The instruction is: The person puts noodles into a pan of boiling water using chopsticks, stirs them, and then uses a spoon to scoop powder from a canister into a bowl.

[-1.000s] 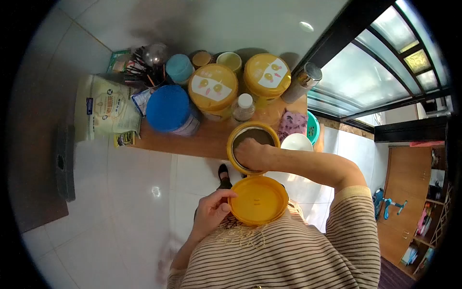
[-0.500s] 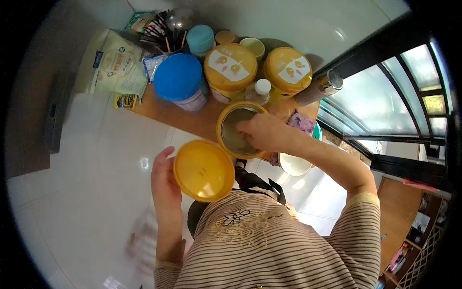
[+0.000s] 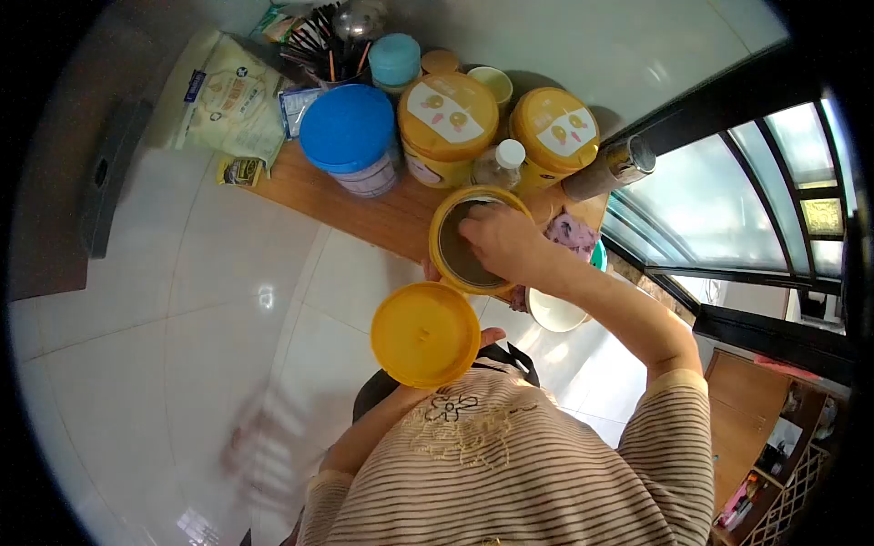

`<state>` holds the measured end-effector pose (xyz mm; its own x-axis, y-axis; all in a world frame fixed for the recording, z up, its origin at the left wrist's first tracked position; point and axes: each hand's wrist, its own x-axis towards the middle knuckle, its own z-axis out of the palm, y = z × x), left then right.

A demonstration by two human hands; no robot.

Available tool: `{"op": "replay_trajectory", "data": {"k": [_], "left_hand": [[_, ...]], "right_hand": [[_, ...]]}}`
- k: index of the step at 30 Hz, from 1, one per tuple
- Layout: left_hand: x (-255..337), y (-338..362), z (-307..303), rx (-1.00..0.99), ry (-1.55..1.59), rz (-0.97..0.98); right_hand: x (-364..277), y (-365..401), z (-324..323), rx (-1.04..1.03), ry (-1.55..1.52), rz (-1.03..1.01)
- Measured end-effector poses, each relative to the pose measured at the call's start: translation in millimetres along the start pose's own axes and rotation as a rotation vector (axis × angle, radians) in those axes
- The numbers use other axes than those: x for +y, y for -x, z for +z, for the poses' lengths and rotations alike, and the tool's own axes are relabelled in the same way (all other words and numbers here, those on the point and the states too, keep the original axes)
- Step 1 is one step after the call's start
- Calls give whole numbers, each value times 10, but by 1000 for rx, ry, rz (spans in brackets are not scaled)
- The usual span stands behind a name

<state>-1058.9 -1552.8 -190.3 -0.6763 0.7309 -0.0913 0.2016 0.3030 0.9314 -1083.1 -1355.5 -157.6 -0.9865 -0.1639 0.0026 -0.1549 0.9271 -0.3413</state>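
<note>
A round yellow plastic lid [image 3: 424,335] lies over my left hand [image 3: 490,338], which grips it from beneath. Only a few fingertips and the wrist show around its edge. Just beyond the lid, at the table's front edge, stands a round tub [image 3: 443,266] with a yellow rim and a greyish inside. My right hand [image 3: 503,238] reaches over the rim into its opening, fingers curled inward. Whatever those fingers hold, if anything, is hidden. Directly behind the tub is a clear bottle [image 3: 497,167] with a white cap.
Along the wooden table [image 3: 300,188] stand a blue-lidded bucket [image 3: 348,129], two yellow tubs [image 3: 448,118] [image 3: 554,130] and a dark cylinder [image 3: 612,168]. At left sits a pale bag [image 3: 232,98]. A white basin [image 3: 555,312] is below my right forearm; a glazed black-framed door [image 3: 710,196] stands right.
My left hand has brought the lid rightward, close below the tub, and turned it. My right hand stays at the tub, its fingers now more curled.
</note>
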Motion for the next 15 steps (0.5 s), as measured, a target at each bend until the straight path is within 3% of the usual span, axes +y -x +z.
{"op": "replay_trajectory", "data": {"k": [3,5,6,9,11,12,13,15], "left_hand": [[40,-44,-32,137,-75,146],[-24,10,-10,224,-78,139],[-222,81,73,220,-28,45],[-1553,225,588,12,313,-403],[-741,36,187,293,401,-269],[-441,-63,8,284,482,-331],[-533,-154,45,324,592,-397],[-551,-366,42,433,816,-520]], "right_hand": [[-85,19,-41,124,116,-44],[-107,8,-105,109,212,-61],[-104,2,-134,66,263,-60],[-102,-48,-83,-127,384,-84],[-162,-121,-59,-255,406,-83],[-216,-163,-81,-310,394,-65],[-257,-196,-93,-364,382,-47],[-248,-184,-63,-263,350,-74]]}}
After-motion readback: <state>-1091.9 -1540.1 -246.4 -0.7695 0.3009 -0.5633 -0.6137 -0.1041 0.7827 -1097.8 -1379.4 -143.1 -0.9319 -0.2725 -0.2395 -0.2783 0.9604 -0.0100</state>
